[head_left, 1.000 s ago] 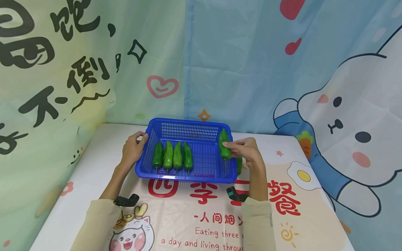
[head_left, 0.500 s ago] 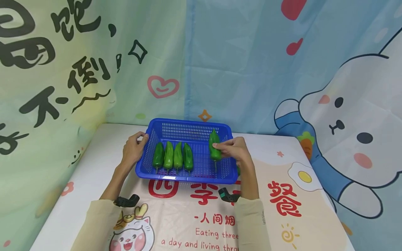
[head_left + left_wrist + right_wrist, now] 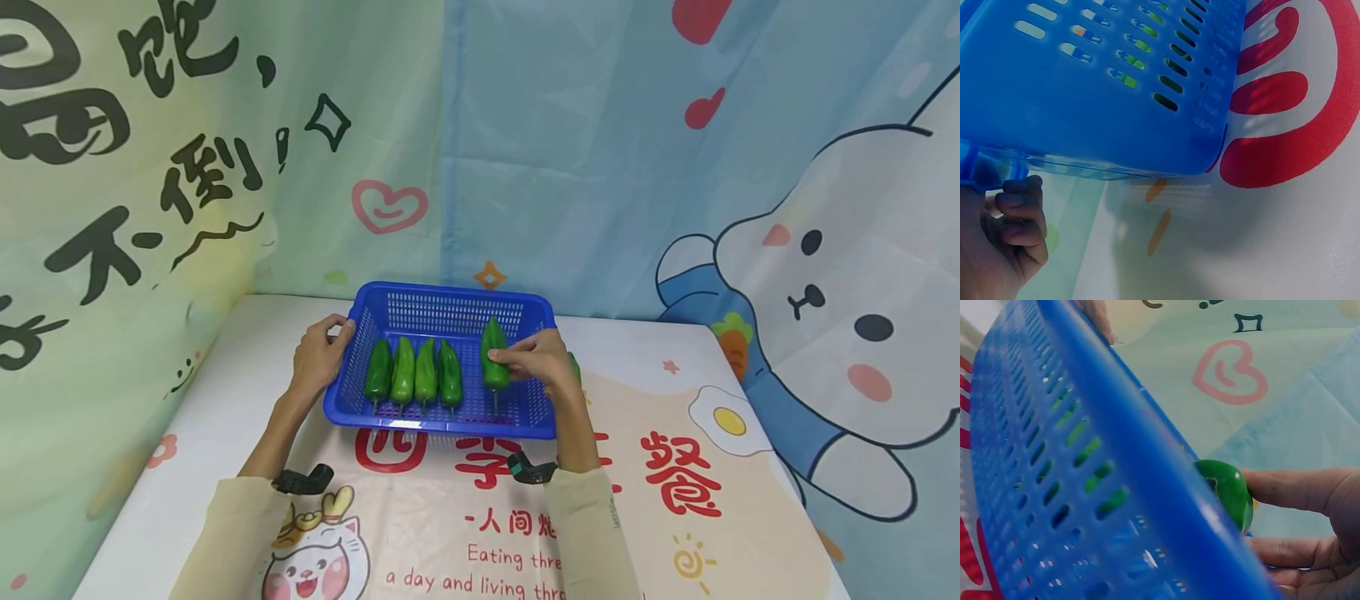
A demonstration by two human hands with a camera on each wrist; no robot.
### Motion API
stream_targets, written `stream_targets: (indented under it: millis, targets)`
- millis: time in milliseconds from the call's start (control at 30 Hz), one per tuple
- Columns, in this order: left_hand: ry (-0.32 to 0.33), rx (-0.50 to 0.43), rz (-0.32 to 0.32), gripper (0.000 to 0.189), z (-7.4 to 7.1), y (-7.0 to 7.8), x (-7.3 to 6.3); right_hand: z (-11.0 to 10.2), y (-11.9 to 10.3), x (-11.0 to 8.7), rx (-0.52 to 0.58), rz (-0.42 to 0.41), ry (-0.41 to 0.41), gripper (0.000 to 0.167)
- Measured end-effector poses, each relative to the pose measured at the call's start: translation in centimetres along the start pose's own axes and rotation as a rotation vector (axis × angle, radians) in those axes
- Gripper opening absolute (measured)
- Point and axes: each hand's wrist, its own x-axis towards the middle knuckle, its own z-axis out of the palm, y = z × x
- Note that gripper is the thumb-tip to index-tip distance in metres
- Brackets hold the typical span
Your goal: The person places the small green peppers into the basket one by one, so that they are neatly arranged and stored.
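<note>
A blue perforated plastic basket (image 3: 442, 428) stands on the table. My left hand (image 3: 318, 357) grips its left rim with curled fingers; the left wrist view shows those fingers (image 3: 1021, 209) by the basket's rim. Several green peppers (image 3: 425, 375) lie side by side in the basket's left half, stems toward me. Over the right half, my right hand (image 3: 543, 357) pinches another green pepper (image 3: 493, 346) between thumb and fingers, stem down. In the right wrist view, the basket wall hides part of this held pepper (image 3: 1232, 490).
Just outside the basket's right side, a green pepper (image 3: 574, 364) shows partly behind my right wrist. A printed cloth (image 3: 675, 550) covers the table. Printed curtains (image 3: 525, 167) hang directly behind and beside it.
My right hand has moved left with the pepper, from the basket's right rim to inside its right half. The left hand and basket stay put.
</note>
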Motion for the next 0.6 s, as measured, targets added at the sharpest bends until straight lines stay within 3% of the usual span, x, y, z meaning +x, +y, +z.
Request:
stream_targets:
  millis: [300,600]
  targets:
    - [-0.003,-0.006,-0.001,0.041,0.0,0.0,0.1,1.4,-0.3,0.9,-0.051,0.039,0.044,0.035]
    - [-0.004,0.006,-0.005,0.041,0.0,-0.1,0.1,3.0,-1.1,1.8,-0.284,0.084,0.106,0.04]
